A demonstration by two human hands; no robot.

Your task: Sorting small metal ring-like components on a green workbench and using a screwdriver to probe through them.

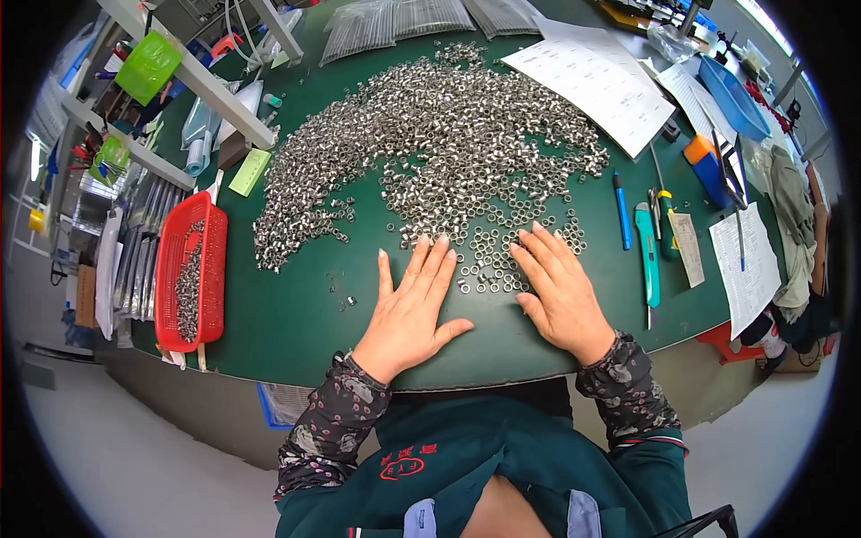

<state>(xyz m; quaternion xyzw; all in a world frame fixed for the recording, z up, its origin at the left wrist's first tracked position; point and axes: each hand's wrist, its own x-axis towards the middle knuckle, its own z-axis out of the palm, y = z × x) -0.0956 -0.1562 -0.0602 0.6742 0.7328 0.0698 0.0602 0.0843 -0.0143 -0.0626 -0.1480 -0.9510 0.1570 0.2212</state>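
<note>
A wide heap of small silvery metal rings [466,125] spreads over the green tabletop [296,314]. Palm down at the near edge of the heap lies my left hand [408,309], its fingers stretched out and thumb pointing right; the fingertips meet the closest rings. My right hand [560,291] also rests flat, fingers extended, at the right side of a thin layer of loose rings [489,260]. These rings lie between the two hands, many with their round openings facing up. Neither hand grips anything.
A red plastic basket [215,278] holding small metal parts stands at the left edge. On the right lie a blue pen [621,211], a teal utility knife [647,260], a yellow-and-green-handled screwdriver [667,224] and paper sheets [610,90]. Bundled clear tubes [359,31] line the back.
</note>
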